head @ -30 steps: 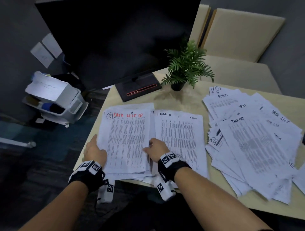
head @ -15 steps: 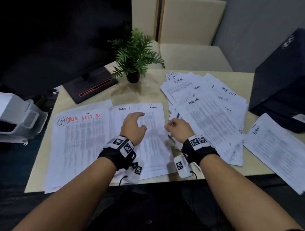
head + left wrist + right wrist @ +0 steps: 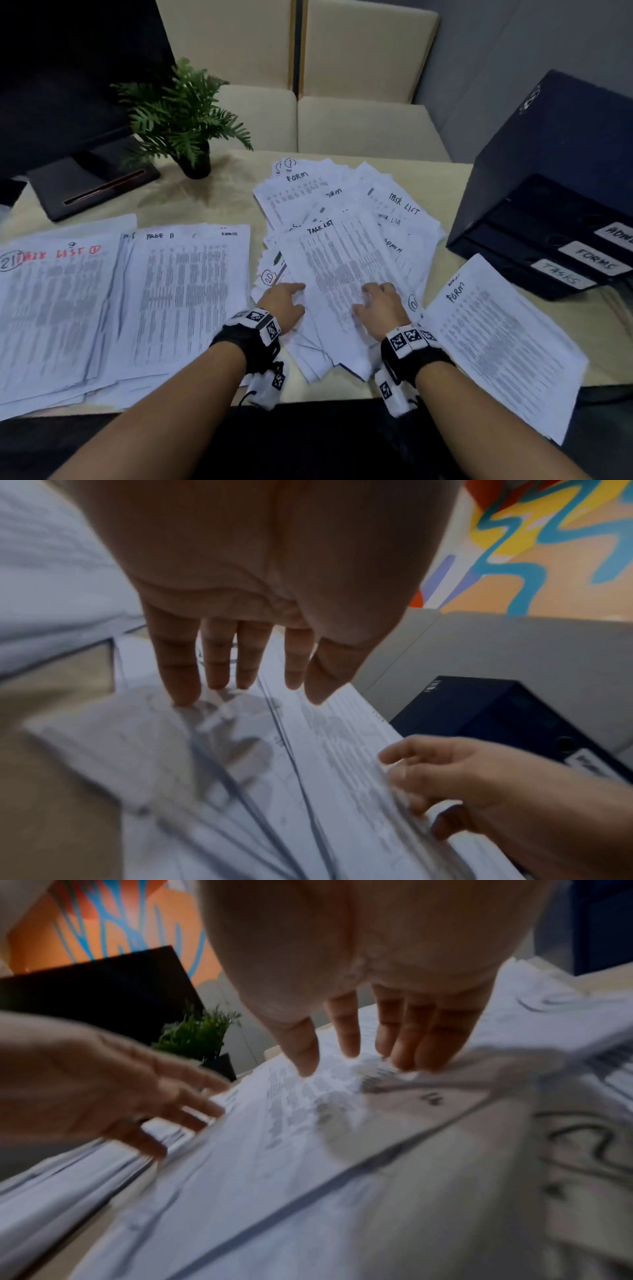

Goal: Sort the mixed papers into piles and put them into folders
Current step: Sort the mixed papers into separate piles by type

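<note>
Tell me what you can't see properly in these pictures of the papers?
- Printed rows on the mixed pile: head view, too small and blurry to read.
- Lower sheets of that pile: hidden under the top ones.
- Farthest folder label: cut off by the head view's right edge.
- Handwriting beside the right hand: right wrist view, smeared by motion blur.
</note>
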A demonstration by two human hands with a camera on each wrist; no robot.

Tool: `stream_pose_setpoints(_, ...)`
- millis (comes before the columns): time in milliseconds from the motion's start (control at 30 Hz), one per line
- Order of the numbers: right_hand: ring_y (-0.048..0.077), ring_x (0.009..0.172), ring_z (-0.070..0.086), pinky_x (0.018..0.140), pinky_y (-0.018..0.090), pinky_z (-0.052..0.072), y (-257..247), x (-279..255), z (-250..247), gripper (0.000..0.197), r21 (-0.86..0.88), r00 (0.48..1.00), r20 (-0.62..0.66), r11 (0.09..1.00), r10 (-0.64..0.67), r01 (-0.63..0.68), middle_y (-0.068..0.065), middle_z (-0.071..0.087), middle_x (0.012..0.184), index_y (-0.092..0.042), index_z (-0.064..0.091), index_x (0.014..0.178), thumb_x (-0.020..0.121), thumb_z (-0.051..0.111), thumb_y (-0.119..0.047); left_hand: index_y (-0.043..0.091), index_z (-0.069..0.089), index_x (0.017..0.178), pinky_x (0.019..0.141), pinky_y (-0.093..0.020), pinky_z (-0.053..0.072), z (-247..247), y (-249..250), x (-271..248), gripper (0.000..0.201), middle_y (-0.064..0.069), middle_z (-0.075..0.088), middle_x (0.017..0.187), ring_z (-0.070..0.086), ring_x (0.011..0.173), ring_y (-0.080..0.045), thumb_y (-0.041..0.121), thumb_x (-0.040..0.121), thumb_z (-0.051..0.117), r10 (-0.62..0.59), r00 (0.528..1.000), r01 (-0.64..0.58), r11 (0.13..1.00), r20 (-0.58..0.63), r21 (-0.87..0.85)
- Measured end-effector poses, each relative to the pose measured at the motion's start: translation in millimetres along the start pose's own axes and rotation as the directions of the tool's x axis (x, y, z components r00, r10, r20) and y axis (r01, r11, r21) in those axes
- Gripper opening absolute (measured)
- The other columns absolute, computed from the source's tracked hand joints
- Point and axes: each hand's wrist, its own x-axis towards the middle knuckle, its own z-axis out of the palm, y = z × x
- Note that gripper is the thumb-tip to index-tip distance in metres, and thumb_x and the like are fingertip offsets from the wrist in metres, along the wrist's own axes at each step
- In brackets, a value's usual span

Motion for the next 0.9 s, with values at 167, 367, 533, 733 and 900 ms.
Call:
stream_pose_setpoints(167, 0.032, 0.126, 0.035, 0.101, 0.044, 0.036, 24, 22, -29, 0.063, -0.106, 0.978, -0.17, 0.984, 0.121, -0.141, 0.01, 0.036, 0.142, -0.016, 0.04, 0.139, 0.086, 0.063, -0.041, 0.022, 0.037, 0.145, 0.111, -0.025, 0.023, 16, 1, 4, 0.055, -0.004, 0.027, 0.155, 0.031, 0.14, -0.02, 0.023, 0.093, 0.053, -0.07, 0.998, 0.07, 0.997, 0.0, 0.026)
stream_pose_setpoints(367, 0.029, 0.1, 0.055, 0.081, 0.033, 0.044, 27, 37, -39, 0.027, 0.057, 0.982, -0.097, 0.986, 0.161, -0.156, 0.013, 0.059, 0.118, -0.008, 0.054, 0.117, 0.092, 0.053, -0.018, 0.021, 0.037, 0.145, 0.11, -0.023, 0.023, 22, 1, 2, 0.056, -0.003, 0.027, 0.155, 0.032, 0.139, -0.018, 0.024, 0.092, 0.055, -0.09, 0.995, 0.089, 0.996, -0.05, -0.011)
stream_pose_setpoints(533, 0.029, 0.099, 0.06, 0.077, 0.029, 0.045, 28, 22, -58, 0.016, 0.436, 0.997, -0.066, 0.9, 0.034, -0.001, 0.007, 0.063, 0.104, -0.01, 0.061, 0.11, 0.097, 0.051, -0.013, 0.021, 0.031, 0.146, 0.103, -0.029, 0.034, 16, 2, 4, 0.062, -0.007, 0.046, 0.143, 0.048, 0.127, -0.023, 0.024, 0.091, 0.059, -0.167, 0.976, 0.131, 0.963, -0.138, -0.234)
stream_pose_setpoints(733, 0.025, 0.083, 0.047, 0.071, 0.03, 0.042, 49, 20, -52, 0.028, 0.267, 0.968, -0.199, 0.959, 0.154, -0.098, 0.017, 0.052, 0.113, -0.007, 0.052, 0.124, 0.097, 0.051, -0.013, 0.02, 0.039, 0.141, 0.101, -0.029, 0.038, 15, 1, 4, 0.055, -0.008, 0.052, 0.137, 0.052, 0.122, -0.023, 0.021, 0.09, 0.059, -0.204, 0.967, 0.155, 0.945, -0.151, -0.287)
stream_pose_setpoints(900, 0.022, 0.083, 0.051, 0.071, 0.023, 0.036, 57, 16, -57, 0.018, 0.401, 0.968, -0.18, 0.912, 0.173, -0.088, 0.007, 0.056, 0.103, -0.009, 0.058, 0.113, 0.096, 0.056, -0.012, 0.018, 0.046, 0.136, 0.097, -0.027, 0.038, 16, 3, 6, 0.048, -0.008, 0.055, 0.133, 0.053, 0.12, -0.021, 0.017, 0.089, 0.059, -0.206, 0.962, 0.152, 0.951, -0.182, -0.269)
